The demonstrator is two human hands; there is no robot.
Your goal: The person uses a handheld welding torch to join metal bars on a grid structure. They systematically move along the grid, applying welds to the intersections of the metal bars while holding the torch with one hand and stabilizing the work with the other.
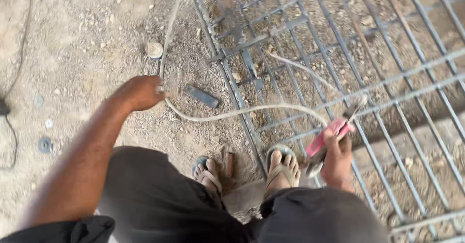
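My right hand (336,160) grips a red-handled welding electrode holder (329,135) with a thin rod sticking up from its jaws, low over a metal bar grille (387,78) that lies flat on the dirt. A pale cable (232,113) runs from the holder in a loop to my left hand (140,92), which is closed on it above the ground. A short flat piece of grey metal (201,96) rests on the dirt just right of my left hand. My sandalled feet (242,168) stand at the grille's near-left edge.
Sandy, stony ground (82,44) spreads to the left. A round pale disc (154,49) lies near the cable, small washers (45,144) at the left, and a black wire (14,78) along the left edge.
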